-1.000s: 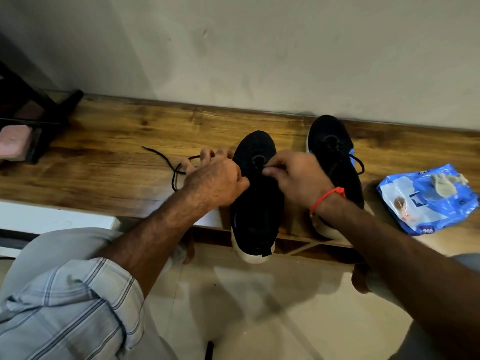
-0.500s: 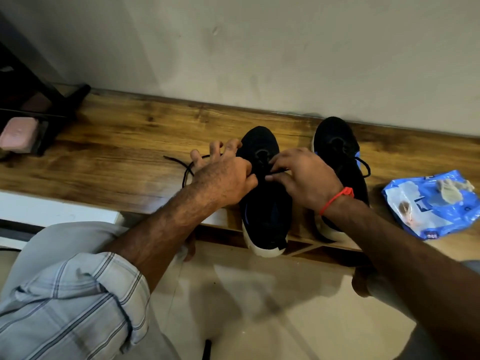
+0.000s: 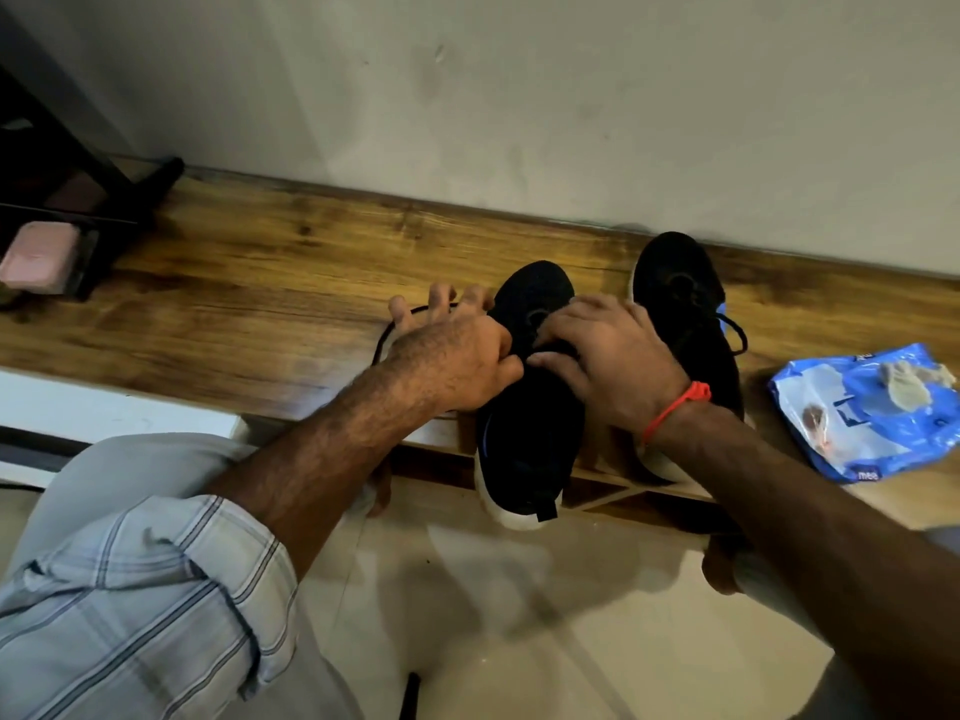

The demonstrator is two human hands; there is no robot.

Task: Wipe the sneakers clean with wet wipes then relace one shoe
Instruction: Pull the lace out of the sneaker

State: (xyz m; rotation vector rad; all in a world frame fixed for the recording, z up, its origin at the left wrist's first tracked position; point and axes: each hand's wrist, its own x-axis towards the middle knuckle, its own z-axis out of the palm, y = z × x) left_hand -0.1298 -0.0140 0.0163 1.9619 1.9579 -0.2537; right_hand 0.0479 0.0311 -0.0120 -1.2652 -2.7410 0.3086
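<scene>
A black lace [image 3: 387, 332] is pinched in the grip of the left hand [image 3: 457, 363], beside the near black sneaker [image 3: 527, 407]. The lace area of that sneaker is pressed under the curled fingers of the right hand [image 3: 608, 363]; whether anything is held there cannot be told. Two sneakers are counted, the second [image 3: 680, 298] just beside the first, both on a wooden counter [image 3: 249, 304] against a pale wall [image 3: 519, 106]. One blue wet-wipes pack [image 3: 872, 413] is seen to the right. Pale floor tiles [image 3: 519, 615] lie below.

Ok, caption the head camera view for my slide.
Both hands thread a black lace through the left sneaker on a wooden bench.
</scene>
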